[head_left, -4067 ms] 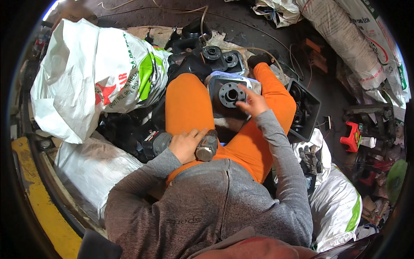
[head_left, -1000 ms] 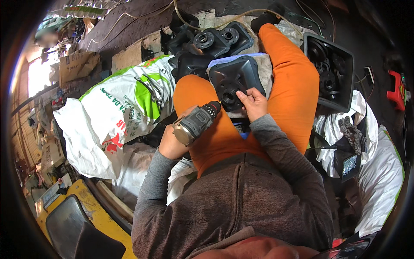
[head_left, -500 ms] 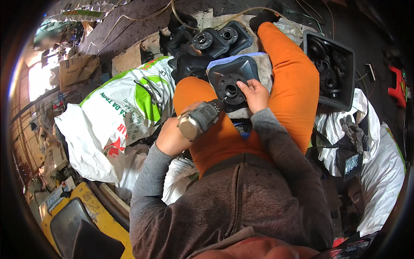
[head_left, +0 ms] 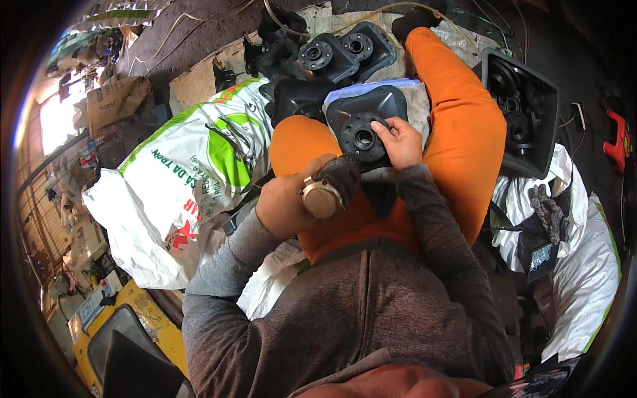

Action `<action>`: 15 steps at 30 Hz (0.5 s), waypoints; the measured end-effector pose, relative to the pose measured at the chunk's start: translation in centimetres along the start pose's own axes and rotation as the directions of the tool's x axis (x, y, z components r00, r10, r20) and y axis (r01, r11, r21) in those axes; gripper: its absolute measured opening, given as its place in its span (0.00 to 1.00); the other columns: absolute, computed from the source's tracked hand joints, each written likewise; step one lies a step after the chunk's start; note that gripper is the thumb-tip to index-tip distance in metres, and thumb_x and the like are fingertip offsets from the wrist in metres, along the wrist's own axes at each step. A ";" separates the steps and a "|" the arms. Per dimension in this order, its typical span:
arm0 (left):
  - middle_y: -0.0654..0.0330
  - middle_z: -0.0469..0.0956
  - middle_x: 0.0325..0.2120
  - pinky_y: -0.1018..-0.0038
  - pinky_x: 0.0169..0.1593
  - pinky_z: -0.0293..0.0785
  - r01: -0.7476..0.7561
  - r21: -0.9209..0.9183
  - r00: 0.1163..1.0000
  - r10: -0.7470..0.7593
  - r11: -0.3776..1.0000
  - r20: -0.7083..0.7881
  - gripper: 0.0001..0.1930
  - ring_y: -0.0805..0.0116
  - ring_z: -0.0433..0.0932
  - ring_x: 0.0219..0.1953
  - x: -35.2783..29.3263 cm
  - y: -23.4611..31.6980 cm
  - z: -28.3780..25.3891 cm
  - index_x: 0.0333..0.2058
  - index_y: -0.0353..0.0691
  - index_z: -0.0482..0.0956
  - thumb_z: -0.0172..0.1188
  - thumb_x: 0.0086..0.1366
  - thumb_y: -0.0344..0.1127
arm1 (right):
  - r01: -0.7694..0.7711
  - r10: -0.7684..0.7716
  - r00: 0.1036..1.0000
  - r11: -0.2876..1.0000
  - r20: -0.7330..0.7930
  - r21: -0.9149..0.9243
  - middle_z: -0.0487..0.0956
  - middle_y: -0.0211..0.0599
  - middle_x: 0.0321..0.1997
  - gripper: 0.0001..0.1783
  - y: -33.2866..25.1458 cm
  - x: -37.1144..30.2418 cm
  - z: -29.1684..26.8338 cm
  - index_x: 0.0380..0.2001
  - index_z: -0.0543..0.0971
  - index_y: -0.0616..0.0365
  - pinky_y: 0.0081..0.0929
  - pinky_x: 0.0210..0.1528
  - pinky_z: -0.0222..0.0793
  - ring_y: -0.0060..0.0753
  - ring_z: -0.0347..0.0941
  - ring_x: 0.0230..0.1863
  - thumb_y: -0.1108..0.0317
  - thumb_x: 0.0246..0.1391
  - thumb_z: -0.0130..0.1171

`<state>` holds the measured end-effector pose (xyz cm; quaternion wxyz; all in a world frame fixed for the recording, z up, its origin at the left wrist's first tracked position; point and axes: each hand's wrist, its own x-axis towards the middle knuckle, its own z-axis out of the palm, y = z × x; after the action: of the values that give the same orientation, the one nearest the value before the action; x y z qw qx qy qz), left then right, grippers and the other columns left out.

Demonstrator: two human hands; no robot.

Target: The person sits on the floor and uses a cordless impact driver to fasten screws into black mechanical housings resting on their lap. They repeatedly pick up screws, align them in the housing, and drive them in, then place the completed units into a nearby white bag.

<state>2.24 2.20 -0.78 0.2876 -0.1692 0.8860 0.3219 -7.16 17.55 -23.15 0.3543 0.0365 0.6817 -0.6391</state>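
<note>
Black plastic housing (head_left: 367,123) with a round hub in the middle sits on the person's lap, propped between the two orange-trousered legs (head_left: 464,126), flat face tilted up toward the camera. The right hand (head_left: 399,141) is on its lower right edge, fingers curled and pressing on the face just beside the centre hole, thumb tucked at the rim, so it's more of a steadying grip than a pinch. The left hand (head_left: 286,205) is wrapped tight around a power drill (head_left: 330,188), whose round tan-coloured back end faces the camera and whose dark body points forward at the housing's lower edge. Can't tell whether the bit actually touches the part, it's hidden behind the drill body.

Just beyond the housing there's a pile of similar black housings (head_left: 332,56) lying on the ground by the person's feet, a couple showing the same round hubs. Off to the right, beside the right leg, stands a black crate (head_left: 524,106) with more dark parts stacked inside. On the left, a big white sack with green and red print (head_left: 179,192) leans right up against the left thigh. A pair of grey work gloves (head_left: 547,209) lies on another white bag (head_left: 587,272) at the right.
</note>
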 end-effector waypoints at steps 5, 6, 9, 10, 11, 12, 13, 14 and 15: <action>0.52 0.81 0.33 0.65 0.38 0.77 0.026 0.041 1.000 -0.026 0.999 0.005 0.21 0.52 0.81 0.35 0.3 -1.4 0.8 0.43 0.40 0.76 0.66 0.47 0.32 | 0.013 -0.014 1.000 0.999 -0.006 -0.042 0.81 0.38 0.26 0.18 0.4 0.2 -0.2 0.33 0.81 0.65 0.23 0.31 0.70 0.22 0.75 0.27 0.58 0.51 0.67; 0.51 0.81 0.34 0.65 0.39 0.77 0.032 0.068 0.999 -0.031 0.997 -0.012 0.22 0.51 0.81 0.36 0.3 -2.1 1.1 0.44 0.40 0.76 0.66 0.47 0.32 | 0.025 -0.025 1.000 0.999 -0.005 -0.044 0.81 0.38 0.25 0.19 0.6 0.5 0.0 0.33 0.81 0.65 0.23 0.31 0.70 0.22 0.75 0.26 0.57 0.51 0.67; 0.49 0.80 0.35 0.65 0.42 0.77 0.068 0.032 0.993 -0.065 0.997 -0.103 0.21 0.49 0.80 0.38 -1.0 -0.9 1.3 0.43 0.39 0.76 0.66 0.47 0.30 | 0.069 -0.069 0.998 0.996 -0.004 -0.051 0.80 0.38 0.24 0.20 0.5 0.7 0.0 0.33 0.81 0.65 0.24 0.30 0.70 0.22 0.75 0.26 0.56 0.50 0.67; 0.48 0.80 0.36 0.65 0.43 0.77 0.080 -0.002 0.987 -0.079 0.997 -0.137 0.20 0.48 0.80 0.38 -1.6 -0.3 1.4 0.43 0.38 0.76 0.66 0.47 0.30 | 0.085 -0.086 0.996 0.995 -0.005 -0.053 0.80 0.38 0.23 0.21 0.3 0.8 0.0 0.32 0.81 0.65 0.25 0.30 0.70 0.23 0.75 0.25 0.55 0.49 0.68; 0.49 0.80 0.38 0.67 0.45 0.76 0.066 -0.057 0.977 -0.076 0.996 -0.197 0.19 0.51 0.80 0.40 -2.3 -0.2 2.2 0.43 0.37 0.77 0.66 0.51 0.29 | 0.101 -0.105 0.994 0.971 -0.006 -0.217 0.77 0.27 0.21 0.19 -0.8 0.4 -0.1 0.30 0.81 0.65 0.18 0.27 0.65 0.14 0.68 0.23 0.55 0.51 0.68; 0.49 0.80 0.39 0.66 0.46 0.76 0.029 -0.099 0.973 -0.051 0.995 -0.226 0.21 0.51 0.80 0.41 -2.5 -0.8 3.0 0.45 0.37 0.76 0.66 0.52 0.32 | 0.121 -0.128 0.992 0.960 -0.012 -0.251 0.77 0.27 0.21 0.20 -0.6 0.4 -0.1 0.30 0.81 0.65 0.19 0.27 0.65 0.14 0.67 0.23 0.54 0.50 0.68; 0.49 0.80 0.40 0.66 0.46 0.75 -0.009 -0.140 0.966 -0.028 0.990 -0.255 0.22 0.51 0.80 0.43 -2.7 -2.0 4.2 0.47 0.37 0.75 0.67 0.53 0.35 | 0.140 -0.151 0.988 0.948 -0.017 -0.285 0.76 0.27 0.20 0.21 -0.2 0.5 -0.1 0.30 0.81 0.65 0.19 0.26 0.64 0.15 0.66 0.23 0.53 0.50 0.68; 0.49 0.79 0.41 0.65 0.47 0.75 -0.050 -0.178 0.957 -0.004 0.983 -0.290 0.24 0.51 0.79 0.44 -2.7 -2.5 5.0 0.49 0.38 0.74 0.67 0.54 0.39 | 0.165 -0.180 0.983 0.934 -0.019 -0.318 0.76 0.27 0.19 0.22 -0.2 0.7 -0.1 0.30 0.81 0.65 0.20 0.26 0.63 0.15 0.66 0.22 0.52 0.50 0.68; 0.50 0.78 0.44 0.66 0.48 0.74 -0.059 -0.183 0.950 -0.001 0.981 -0.311 0.24 0.54 0.79 0.46 -2.9 -2.7 5.7 0.48 0.35 0.75 0.68 0.54 0.39 | 0.161 -0.176 0.984 0.922 -0.011 -0.353 0.79 0.44 0.23 0.26 -0.2 0.8 -0.3 0.31 0.82 0.62 0.34 0.32 0.70 0.40 0.76 0.26 0.45 0.47 0.65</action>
<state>8.09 4.38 -3.86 0.1230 -0.2313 0.8876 0.3788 -7.96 17.48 -23.40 0.2843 -0.0726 0.7926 -0.5345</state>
